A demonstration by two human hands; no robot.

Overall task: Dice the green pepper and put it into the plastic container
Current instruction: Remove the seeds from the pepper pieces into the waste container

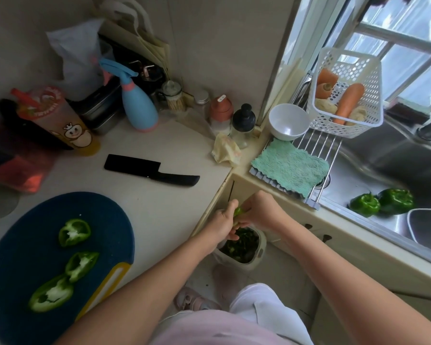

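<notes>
The pepper piece (238, 212) being worked on is small and bright green, held out past the counter's edge between both hands; the left hand (222, 224) has its fingers curled round the lower part of it, and the right hand (258, 211) pinches it from the other side, fingertips bunched tight against it. Directly below the hands a pale tub (256, 255) stands on the floor, holding dark green scraps.

Back on the counter (172, 207), three more cut pepper sections lie on a dark blue cutting board (30, 240), cut sides up with the pale ribs showing; one (74, 232) sits towards the board's middle, a second (81, 265) below it, and the third (51, 293) touches the second near the board's yellow handle. A black knife (149, 170) lies flat on the counter beyond the board, apart from it, nobody's hand on it.

To the right, two whole green peppers (365, 204) (396, 200) rest side by side in the steel sink (358, 175); a rack across the sink carries a green cloth (290, 168), a white bowl (288, 122) and a white basket (373, 70) with carrots (348, 103) in it. Along the wall stand a blue spray bottle (138, 105) and a printed cup (57, 120), among jars and bags.
</notes>
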